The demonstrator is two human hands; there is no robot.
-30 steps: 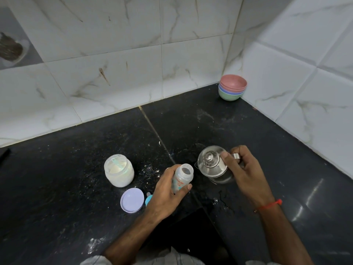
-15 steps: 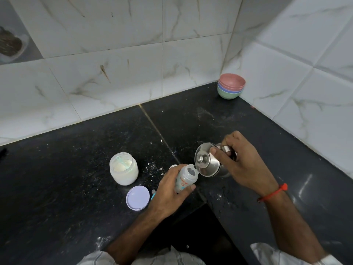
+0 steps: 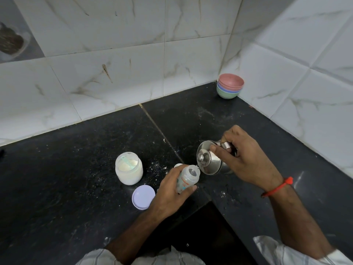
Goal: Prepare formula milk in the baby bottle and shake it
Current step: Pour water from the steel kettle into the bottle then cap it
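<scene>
My left hand point(image 3: 172, 194) grips a small clear baby bottle point(image 3: 188, 177) with printed marks, its mouth uncapped and tilted toward the right. My right hand point(image 3: 246, 159) holds a steel kettle point(image 3: 210, 161) by its handle, tipped left with the forefinger pressed on the lid. The kettle's spout sits right at the bottle's mouth. An open jar of white formula powder point(image 3: 129, 168) with a pale green scoop inside stands to the left. Its lilac lid point(image 3: 143, 197) lies flat in front of it.
The black stone counter point(image 3: 66, 188) is dusted with spilled powder. A stack of coloured bowls point(image 3: 230, 88) sits in the far corner by the tiled walls. A small white cap point(image 3: 178, 165) peeks out behind my left hand. The counter's front edge has a recess below the hands.
The kettle has been lifted and tipped further left, bringing its spout to the bottle's mouth. My left hand has tilted the bottle toward it.
</scene>
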